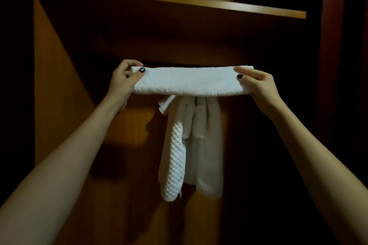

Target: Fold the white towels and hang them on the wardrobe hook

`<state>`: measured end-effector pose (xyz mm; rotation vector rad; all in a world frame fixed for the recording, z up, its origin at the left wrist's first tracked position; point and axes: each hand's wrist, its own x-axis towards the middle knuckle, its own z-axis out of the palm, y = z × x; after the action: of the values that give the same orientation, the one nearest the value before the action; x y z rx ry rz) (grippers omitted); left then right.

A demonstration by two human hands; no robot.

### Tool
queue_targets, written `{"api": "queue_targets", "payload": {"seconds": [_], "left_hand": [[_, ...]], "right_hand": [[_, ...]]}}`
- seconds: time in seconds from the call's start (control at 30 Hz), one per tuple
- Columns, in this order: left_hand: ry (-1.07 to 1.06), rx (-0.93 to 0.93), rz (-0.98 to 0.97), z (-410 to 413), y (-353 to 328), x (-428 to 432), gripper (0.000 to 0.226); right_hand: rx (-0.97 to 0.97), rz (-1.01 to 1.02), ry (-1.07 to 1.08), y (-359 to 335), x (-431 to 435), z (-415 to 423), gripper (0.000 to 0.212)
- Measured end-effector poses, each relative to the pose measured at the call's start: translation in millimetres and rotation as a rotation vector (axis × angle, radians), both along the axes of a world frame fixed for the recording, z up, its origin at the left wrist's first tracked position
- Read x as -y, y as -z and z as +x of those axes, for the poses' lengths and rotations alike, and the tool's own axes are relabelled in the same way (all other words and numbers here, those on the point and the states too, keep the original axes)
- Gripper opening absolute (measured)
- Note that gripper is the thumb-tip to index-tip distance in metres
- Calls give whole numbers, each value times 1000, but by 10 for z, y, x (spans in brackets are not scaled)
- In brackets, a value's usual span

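Bare forearms [65,163]; thumbnails [142,70] apparently painted black.

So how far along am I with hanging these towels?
Done: several white towels already hang bunched inside the wardrobe. In hand: your left hand and right hand hold the ends of one folded towel, level. Left: hanging it; the hook is hidden.

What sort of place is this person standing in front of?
Probably an open wooden wardrobe: a shelf overhead, a wood side panel, and white towels hanging behind the held folded towel.
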<state>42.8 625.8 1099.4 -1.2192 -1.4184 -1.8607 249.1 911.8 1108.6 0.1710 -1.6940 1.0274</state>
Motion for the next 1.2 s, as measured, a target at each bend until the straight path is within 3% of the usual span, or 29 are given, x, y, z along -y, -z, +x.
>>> {"api": "queue_targets", "payload": {"seconds": [0.2, 0.3, 0.4, 0.57, 0.8, 1.07, 1.2], "left_hand": [[17, -2, 47, -391, -217, -377, 22], [29, 2, 10, -575, -310, -548, 23], [62, 141, -62, -778, -328, -738, 22], [133, 276, -117, -1042, -13, -908, 17], [147, 113, -364, -1097, 413, -948, 22], [270, 249, -330, -908, 687, -1026, 29], [-34, 75, -359, -786, 697, -1034, 33]], "right_hand": [[-37, -25, 15, -257, -349, -427, 16], [54, -68, 26, -361, -505, -626, 18], [158, -168, 19, -394, -660, -803, 12], [260, -143, 44, -100, -899, -1032, 18], [493, -8, -55, 376, -849, -1174, 30], [554, -106, -202, 617, -709, -1087, 20], [522, -48, -125, 723, -534, -1111, 19]]}}
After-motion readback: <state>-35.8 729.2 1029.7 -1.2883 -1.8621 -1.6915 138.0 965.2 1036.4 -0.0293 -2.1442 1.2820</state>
